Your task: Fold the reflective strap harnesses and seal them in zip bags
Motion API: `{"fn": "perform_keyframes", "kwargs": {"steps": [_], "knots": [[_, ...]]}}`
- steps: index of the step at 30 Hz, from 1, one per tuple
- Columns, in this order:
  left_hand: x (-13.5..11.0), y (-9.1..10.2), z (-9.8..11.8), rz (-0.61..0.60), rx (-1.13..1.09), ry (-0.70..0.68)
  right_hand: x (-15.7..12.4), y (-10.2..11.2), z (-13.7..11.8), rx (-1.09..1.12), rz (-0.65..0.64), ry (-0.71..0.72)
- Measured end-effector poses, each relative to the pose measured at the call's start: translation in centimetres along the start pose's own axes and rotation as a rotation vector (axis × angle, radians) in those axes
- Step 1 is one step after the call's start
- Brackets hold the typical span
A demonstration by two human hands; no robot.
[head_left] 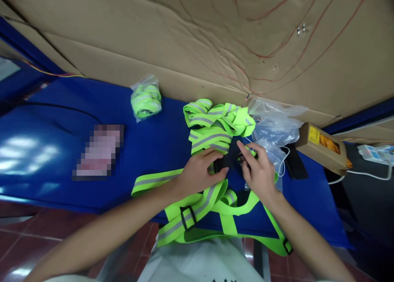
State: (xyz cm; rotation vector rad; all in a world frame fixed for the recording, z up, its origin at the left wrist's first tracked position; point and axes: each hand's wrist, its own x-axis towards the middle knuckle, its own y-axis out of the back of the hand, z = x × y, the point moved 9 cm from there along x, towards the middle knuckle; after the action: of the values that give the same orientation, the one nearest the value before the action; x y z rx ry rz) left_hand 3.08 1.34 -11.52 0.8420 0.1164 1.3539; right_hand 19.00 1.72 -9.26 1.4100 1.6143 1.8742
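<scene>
Neon-yellow webbing straps with grey reflective stripes (203, 208) lie across the table's front edge and hang toward my lap. They carry black slide adjusters (188, 217). My left hand (201, 169) is closed, thumb and fingers around a black buckle (221, 163) at a strap end. Just to its right, my right hand (258, 171) is closed around a small dark piece with yellow webbing, mostly covered by the fingers; its index finger points toward the buckle. The two hands are slightly apart. Beyond them sits a pile of folded neon straps (218, 120).
A clear bag of rolled neon straps (146, 99) stands at the back left. On the blue table (123, 196) lies a pixelated phone-shaped object (99, 152). To the right are clear plastic bags (273, 126), a black phone (296, 165), a cardboard box (323, 148) and white cables.
</scene>
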Motion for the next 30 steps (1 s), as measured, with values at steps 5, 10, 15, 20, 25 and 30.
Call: {"fn": "perform_keyframes", "kwargs": {"steps": [5, 10, 15, 20, 25, 30], "knots": [[-0.2, -0.2, 0.1, -0.026, -0.001, -0.006, 0.0, 0.4, -0.7, -0.058, 0.011, 0.049], [-0.4, -0.6, 0.3, -0.049, 0.033, -0.03, -0.2, 0.1, -0.8, -0.119, 0.007, 0.048], [-0.4, -0.7, 0.4, -0.049, 0.021, -0.034, -0.4, -0.5, 0.3, -0.093, -0.042, -0.003], [-0.3, -0.7, 0.4, -0.077, 0.004, -0.026, -0.4, -0.3, 0.4, -0.073, -0.039, -0.003], [-0.3, -1.1, 0.1, -0.103, 0.036, 0.0, -0.5, 0.1, 0.2, -0.047, 0.012, 0.008], [-0.5, -1.6, -0.1, -0.133, 0.046, 0.007, -0.6, -0.4, -0.8, -0.17, -0.022, 0.071]]}}
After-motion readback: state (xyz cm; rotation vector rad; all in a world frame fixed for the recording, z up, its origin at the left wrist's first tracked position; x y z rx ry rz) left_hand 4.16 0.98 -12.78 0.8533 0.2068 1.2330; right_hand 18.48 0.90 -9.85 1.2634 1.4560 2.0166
